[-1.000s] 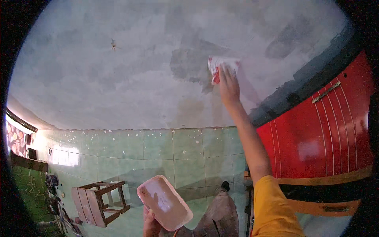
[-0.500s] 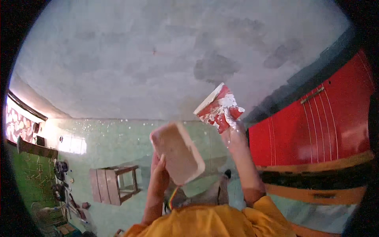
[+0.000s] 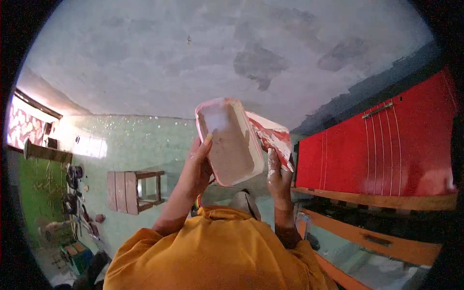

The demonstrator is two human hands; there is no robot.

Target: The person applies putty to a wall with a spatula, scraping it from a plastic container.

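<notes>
A shallow rectangular tub (image 3: 232, 150) with a pinkish rim is tilted in front of my chest, a thin pale film coating its inside. My left hand (image 3: 197, 166) grips its left side, thumb over the rim and the other fingers hidden underneath. In my right hand (image 3: 279, 179) is a wide red putty spreader (image 3: 271, 137) smeared with white paste. The spreader lies along the tub's right edge and seems to touch it. White paste also covers the fingers of that hand.
Ahead rises a grey wall (image 3: 145, 63) with darker patches. A red door panel (image 3: 348, 154) stands at the right, above an orange wooden frame (image 3: 377, 237). A wooden stool (image 3: 124, 192) is on the green floor at the left, with assorted clutter (image 3: 75, 179) beyond it.
The putty spreader has come down from the wall side to the tub's right edge. My left hand has raised the tub and shifted it slightly right.
</notes>
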